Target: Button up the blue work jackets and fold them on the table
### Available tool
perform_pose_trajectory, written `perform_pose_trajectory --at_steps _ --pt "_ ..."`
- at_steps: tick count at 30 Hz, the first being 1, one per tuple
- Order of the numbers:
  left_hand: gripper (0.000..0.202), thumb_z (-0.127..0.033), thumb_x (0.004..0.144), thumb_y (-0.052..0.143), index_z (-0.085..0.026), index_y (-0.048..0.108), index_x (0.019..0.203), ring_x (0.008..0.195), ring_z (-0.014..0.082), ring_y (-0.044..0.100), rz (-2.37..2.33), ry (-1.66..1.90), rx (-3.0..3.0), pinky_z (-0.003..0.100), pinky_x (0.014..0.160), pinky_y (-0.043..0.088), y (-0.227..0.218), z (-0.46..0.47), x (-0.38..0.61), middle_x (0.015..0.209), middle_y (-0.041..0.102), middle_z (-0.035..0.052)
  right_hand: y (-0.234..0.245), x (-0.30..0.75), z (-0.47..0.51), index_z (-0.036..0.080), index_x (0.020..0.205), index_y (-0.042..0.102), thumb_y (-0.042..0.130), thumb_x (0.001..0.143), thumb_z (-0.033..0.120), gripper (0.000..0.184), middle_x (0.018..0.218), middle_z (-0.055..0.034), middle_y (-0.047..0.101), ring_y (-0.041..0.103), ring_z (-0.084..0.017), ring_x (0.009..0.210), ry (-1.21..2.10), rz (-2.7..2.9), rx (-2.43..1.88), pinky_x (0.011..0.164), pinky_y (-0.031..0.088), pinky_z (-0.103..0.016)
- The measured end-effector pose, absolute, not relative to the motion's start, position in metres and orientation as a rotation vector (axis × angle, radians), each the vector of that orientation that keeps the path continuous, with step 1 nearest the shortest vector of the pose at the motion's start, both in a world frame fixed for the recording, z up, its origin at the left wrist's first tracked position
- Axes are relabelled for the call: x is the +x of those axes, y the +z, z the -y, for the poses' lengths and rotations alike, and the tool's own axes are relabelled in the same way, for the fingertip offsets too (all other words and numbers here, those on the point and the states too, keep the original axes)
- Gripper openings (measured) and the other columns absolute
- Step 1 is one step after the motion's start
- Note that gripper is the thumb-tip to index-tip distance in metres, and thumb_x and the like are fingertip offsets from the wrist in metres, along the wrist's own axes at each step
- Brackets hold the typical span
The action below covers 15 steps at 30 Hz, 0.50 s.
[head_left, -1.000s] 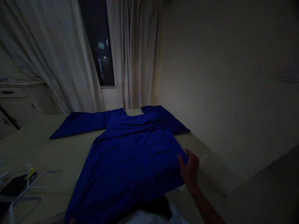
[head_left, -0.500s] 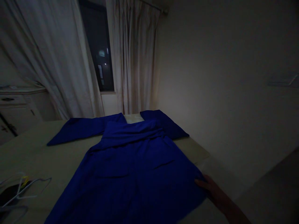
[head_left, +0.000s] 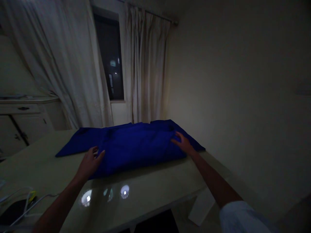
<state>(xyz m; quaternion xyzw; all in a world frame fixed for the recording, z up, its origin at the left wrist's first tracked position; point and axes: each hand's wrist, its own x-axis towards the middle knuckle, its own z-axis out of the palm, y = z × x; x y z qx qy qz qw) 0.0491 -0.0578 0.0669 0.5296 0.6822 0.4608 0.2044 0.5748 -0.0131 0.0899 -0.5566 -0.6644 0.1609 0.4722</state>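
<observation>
At the left end of the table [head_left: 157, 187], pale wire hangers [head_left: 29, 207] lay tangled. The person's left hand [head_left: 91, 163] stood open against the near edge of the folded blue garment [head_left: 136, 145], which lay across the table. The right hand [head_left: 182, 143] rested spread on top. Neither grip was clenched; flat, open palms looked best for smoothing without bunching.

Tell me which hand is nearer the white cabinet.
Left: the left hand touches the blue garment's edge nearer the white cabinet; the right hand, on the garment's other end, is farther.
</observation>
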Motion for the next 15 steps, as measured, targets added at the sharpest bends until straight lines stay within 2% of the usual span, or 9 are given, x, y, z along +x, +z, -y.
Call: perform_pose_trajectory --at_steps 2,3,6,8,11,14,15 --pt "0.083 -0.067 0.079 0.052 -0.002 0.060 0.130 0.123 0.0478 0.064 -2.198 0.974 1.651 0.060 0.105 0.050 0.032 0.060 0.037 0.129 0.067 0.0329 0.056 0.575 0.029 0.022 0.147 0.059 0.089 0.066 0.055 0.092 0.152 -0.0179 0.058 0.052 -0.040 0.141 0.160 1.994 -1.482 0.117 0.036 -0.061" --pt "0.081 -0.070 0.080 0.046 -0.003 0.064 0.122 0.119 0.0493 0.066 -2.264 0.820 1.694 0.060 0.103 0.050 0.018 0.062 0.033 0.120 0.071 0.0333 0.043 0.573 0.037 0.025 0.148 0.058 0.089 0.069 0.044 0.088 0.155 -0.0161 0.055 0.049 -0.039 0.143 0.053 2.144 -1.534 0.118 0.032 -0.061" --pt "0.073 -0.074 0.079 0.043 -0.011 0.070 0.103 0.107 0.0480 0.071 -2.249 0.572 1.677 0.055 0.094 0.054 0.001 0.067 0.035 0.106 0.076 0.0293 0.028 0.563 0.052 0.025 0.141 0.066 0.067 0.087 0.013 0.055 0.146 -0.0149 0.064 0.056 -0.033 0.136 -0.195 2.353 -1.701 0.116 0.035 -0.052" --pt "0.065 -0.073 0.073 0.050 -0.015 0.069 0.096 0.103 0.0448 0.073 -2.141 0.612 1.646 0.050 0.089 0.057 0.003 0.072 0.039 0.101 0.078 0.0239 0.035 0.559 0.057 0.019 0.129 0.073 0.052 0.091 0.003 0.046 0.130 -0.0172 0.073 0.064 -0.030 0.125 -0.258 2.365 -1.826 0.111 0.039 -0.046" --pt "0.061 -0.073 0.061 0.065 -0.020 0.070 0.091 0.099 0.0405 0.075 -1.847 0.741 1.592 0.045 0.086 0.060 0.000 0.103 0.029 0.096 0.080 0.0156 0.054 0.577 0.076 0.018 0.121 0.078 0.050 0.090 0.003 0.044 0.120 -0.0152 0.077 0.068 -0.028 0.117 -0.107 2.367 -1.901 0.107 0.044 -0.041" --pt "0.068 -0.075 0.049 0.080 -0.026 0.072 0.096 0.100 0.0422 0.075 -1.704 0.819 1.432 0.048 0.084 0.064 -0.022 0.157 0.002 0.096 0.081 0.0103 0.066 0.622 0.118 0.023 0.115 0.081 0.067 0.084 0.019 0.034 0.119 -0.0089 0.078 0.070 -0.029 0.114 0.440 2.362 -1.771 0.104 0.049 -0.038" --pt "0.072 -0.076 0.045 0.082 -0.029 0.072 0.098 0.099 0.0439 0.076 -1.706 0.830 1.357 0.052 0.081 0.065 -0.030 0.175 -0.006 0.092 0.081 0.0094 0.066 0.637 0.134 0.024 0.117 0.081 0.076 0.078 0.027 0.039 0.121 -0.0083 0.078 0.070 -0.031 0.114 0.672 2.310 -1.716 0.103 0.051 -0.038"
